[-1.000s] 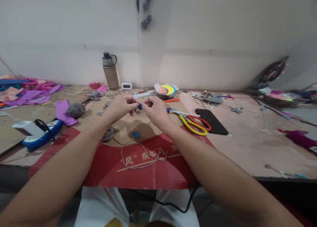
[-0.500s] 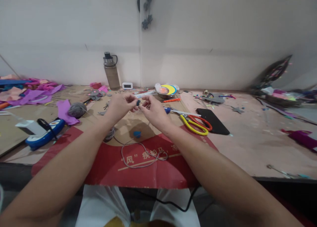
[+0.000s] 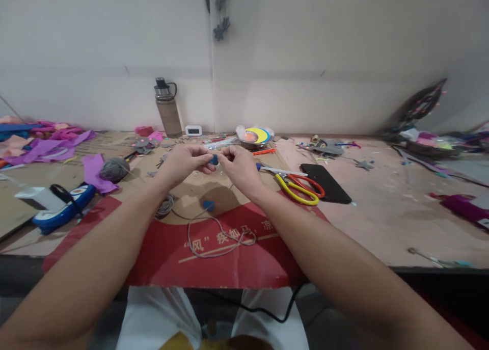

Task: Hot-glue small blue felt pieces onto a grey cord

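Between my two hands, above the middle of the table, is a small dark blue piece, perhaps felt. My left hand pinches it from the left, and my right hand closes its fingertips on its other side. Fingers cover much of the piece, so its exact shape is hidden. Below the hands lies another small blue piece. A thin grey cord runs in loops over the red cardboard, near a small coil of grey cord.
Scissors with yellow and red handles lie beside a black phone on the right. A grey yarn ball, purple felt and a blue power strip are left. A water bottle stands against the wall.
The view has shifted slightly. The right fingers have drawn together against the blue piece, and both hands remain at the same spot over the table.
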`<state>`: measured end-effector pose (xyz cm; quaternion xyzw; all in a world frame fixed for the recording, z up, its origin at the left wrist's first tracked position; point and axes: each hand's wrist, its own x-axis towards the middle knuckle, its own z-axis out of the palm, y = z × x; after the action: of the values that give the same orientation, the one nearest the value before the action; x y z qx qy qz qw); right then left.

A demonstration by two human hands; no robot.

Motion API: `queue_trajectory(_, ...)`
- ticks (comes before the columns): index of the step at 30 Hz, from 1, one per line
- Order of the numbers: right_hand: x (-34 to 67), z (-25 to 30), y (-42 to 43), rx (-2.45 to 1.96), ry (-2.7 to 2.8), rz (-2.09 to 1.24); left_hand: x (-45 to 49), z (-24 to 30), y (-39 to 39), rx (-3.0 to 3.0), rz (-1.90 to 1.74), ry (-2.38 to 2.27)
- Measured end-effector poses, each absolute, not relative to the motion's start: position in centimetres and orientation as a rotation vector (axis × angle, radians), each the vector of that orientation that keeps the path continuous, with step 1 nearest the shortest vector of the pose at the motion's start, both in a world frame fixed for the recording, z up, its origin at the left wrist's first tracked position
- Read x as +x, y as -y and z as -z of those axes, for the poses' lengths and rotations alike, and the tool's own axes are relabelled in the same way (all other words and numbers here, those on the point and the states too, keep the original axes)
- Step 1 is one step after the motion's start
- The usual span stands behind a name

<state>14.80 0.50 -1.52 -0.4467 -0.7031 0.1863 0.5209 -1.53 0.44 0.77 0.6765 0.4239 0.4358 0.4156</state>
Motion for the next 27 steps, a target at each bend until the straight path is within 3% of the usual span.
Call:
queue_trajectory(6,14.5,1.4,-0.3,-1.084,1.696,-0.489,-1.4,-1.0,-0.2,1.827,-1.115,-1.157)
queue_trajectory(11,13.9,1.3,0.3,-1.040,1.751,-0.636,-1.7,-1.2,-0.2,1.821,-1.397,-1.296)
queue_trajectory(21,10.3,1.7,5.4,-0.676,2.399,-0.118,-3.7,-0.7,-3.0,1.204,-1.722,-0.981)
queue_trajectory(27,15.5,-1.7,3.2,-1.119,2.102,-0.245,-4.0,-1.1,-2.9,1.058,-1.732,-0.841)
